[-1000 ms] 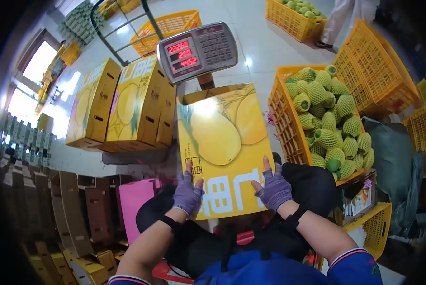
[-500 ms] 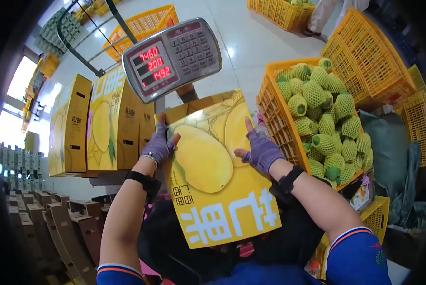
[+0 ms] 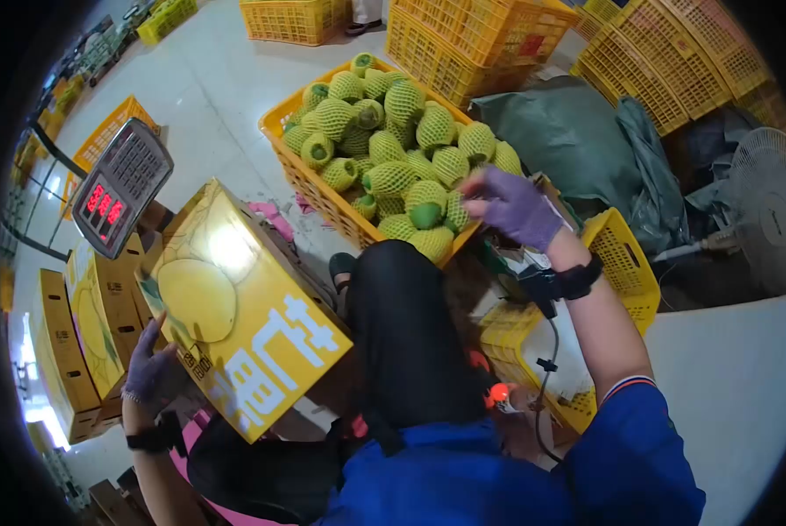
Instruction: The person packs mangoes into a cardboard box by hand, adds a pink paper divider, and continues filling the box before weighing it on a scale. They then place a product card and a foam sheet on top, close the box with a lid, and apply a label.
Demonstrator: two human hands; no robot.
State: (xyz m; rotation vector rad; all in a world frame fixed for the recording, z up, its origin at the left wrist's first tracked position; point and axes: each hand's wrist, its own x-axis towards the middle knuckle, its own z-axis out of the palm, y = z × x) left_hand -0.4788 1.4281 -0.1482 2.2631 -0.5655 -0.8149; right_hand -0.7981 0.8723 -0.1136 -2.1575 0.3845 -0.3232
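My left hand (image 3: 152,373), in a purple knit glove with bare fingertips, is open against the left edge of a yellow carton (image 3: 262,302). The carton has a mango picture and large pale lettering and sits tilted by my left leg. My right hand (image 3: 520,209), gloved alike, is above the near right corner of an orange crate (image 3: 318,197). Its thumb and fingers are apart and nothing shows between them. Green mangoes (image 3: 391,175) in yellow-green foam nets are heaped in the crate.
A scale display (image 3: 121,188) with red digits stands left, above more yellow cartons (image 3: 95,320). Orange crates (image 3: 476,48) are stacked behind. On the right are a dark green sheet (image 3: 568,145), a yellow basket (image 3: 625,267), a fan (image 3: 770,197) and a cable (image 3: 551,351).
The view has swung right. My right hand has left the carton and moved over the mango crate. My left hand has slid down the carton's left edge.
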